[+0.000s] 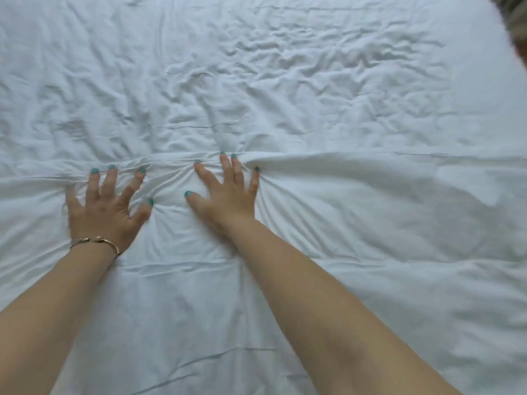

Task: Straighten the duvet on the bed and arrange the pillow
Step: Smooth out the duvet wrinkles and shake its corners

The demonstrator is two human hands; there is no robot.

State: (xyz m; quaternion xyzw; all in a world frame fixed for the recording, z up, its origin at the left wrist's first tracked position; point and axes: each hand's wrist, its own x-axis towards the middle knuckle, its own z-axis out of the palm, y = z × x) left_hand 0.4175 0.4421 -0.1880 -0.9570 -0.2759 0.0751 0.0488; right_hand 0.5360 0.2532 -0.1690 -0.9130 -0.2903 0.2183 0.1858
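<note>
A white duvet (328, 115) fills almost the whole view, creased and rumpled across its far half. My left hand (105, 206) lies palm down on it, fingers spread and straight, a thin bracelet at the wrist. Beside it my right hand (225, 192) also presses flat on the duvet with its fingers spread. A ridge of bunched fabric (171, 162) runs across just beyond both sets of fingertips. The cloth nearer to me looks smoother. No pillow is in view.
A dark patterned patch (514, 15) shows past the duvet's edge in the top right corner, too blurred to identify.
</note>
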